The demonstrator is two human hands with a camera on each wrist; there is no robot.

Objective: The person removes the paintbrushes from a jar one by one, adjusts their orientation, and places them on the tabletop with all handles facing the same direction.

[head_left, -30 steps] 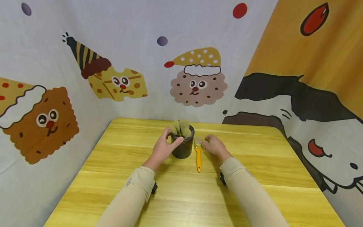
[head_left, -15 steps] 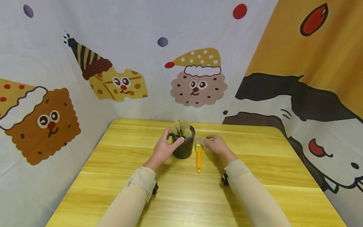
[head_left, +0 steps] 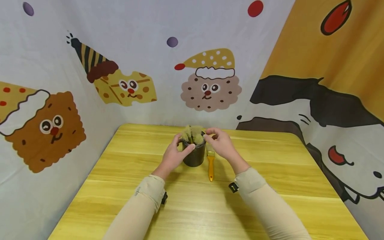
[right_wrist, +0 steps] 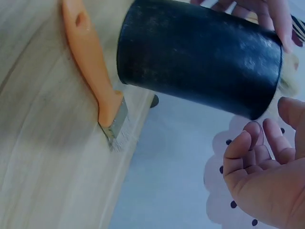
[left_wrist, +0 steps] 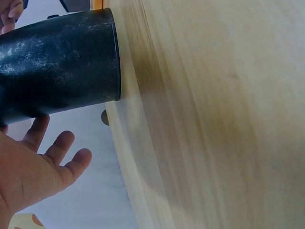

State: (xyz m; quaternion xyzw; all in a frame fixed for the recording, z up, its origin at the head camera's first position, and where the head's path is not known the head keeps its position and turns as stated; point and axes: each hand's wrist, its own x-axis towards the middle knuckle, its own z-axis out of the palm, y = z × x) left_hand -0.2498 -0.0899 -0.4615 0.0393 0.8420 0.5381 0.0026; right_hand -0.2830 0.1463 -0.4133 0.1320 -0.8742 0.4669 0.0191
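Observation:
In the head view a black cylindrical cup [head_left: 194, 157] stands upright on the table, with tan bristly tufts [head_left: 196, 131] rising out of its mouth. My left hand [head_left: 173, 155] grips the cup's left side near the rim, thumb in front and fingers behind. My right hand [head_left: 222, 145] is at the rim on the other side, its fingers loosely bent. The right wrist view shows a gap between its thumb and fingers [right_wrist: 238, 148], with nothing held there. Just right of the cup lies a paintbrush [head_left: 211, 166] with an orange handle, metal ferrule and pale bristles [right_wrist: 121, 136].
The wooden table [head_left: 192, 206] ends close behind the cup. A white cloth backdrop [head_left: 150, 20] printed with cartoon snacks rises at the back and left, and a yellow printed cloth [head_left: 300, 43] hangs at the right.
My right hand has moved from beside the paintbrush's bristles up and left to the cup's rim. The left hand keeps its grip, and the cup and paintbrush stay in place.

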